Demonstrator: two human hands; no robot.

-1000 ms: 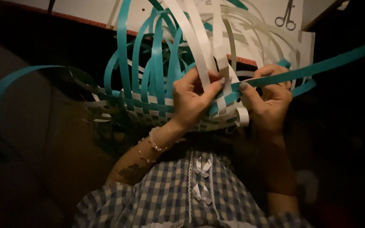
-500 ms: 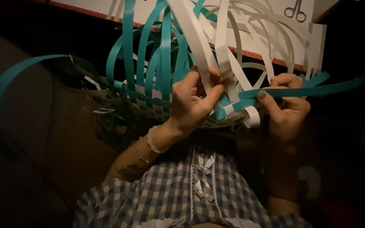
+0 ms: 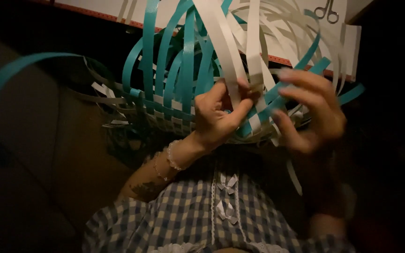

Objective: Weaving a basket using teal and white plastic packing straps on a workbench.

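A: What is the left hand (image 3: 219,117) doing?

B: Its grip is pinched on a white strip (image 3: 230,70), thumb and fingers clenched on it near the rim of the half-woven basket (image 3: 174,115). A beaded bracelet (image 3: 172,157) sits on that wrist.

A: And the right hand (image 3: 312,115)?

B: It is blurred, with the fingers spread and curled, the palm turned toward the weave. Its grip looks released; the fingertips are just beside a teal strip (image 3: 301,65) that runs slantwise up to the right, but I cannot tell whether they touch it.

A: Where is the basket?

B: In front of the person's chest, between the two hands and tilted toward the camera. The woven band of teal and white runs across its lower part, and loose teal and white strips fan upward and outward from it. One long teal strip (image 3: 19,70) arcs far out to the left.

A: Anything else nearby?

B: A pale table (image 3: 99,9) with a reddish edge lies behind the basket, and a pair of scissors (image 3: 326,10) rests on it at the upper right. The person wears a blue and white checked garment (image 3: 188,215) with small white bows
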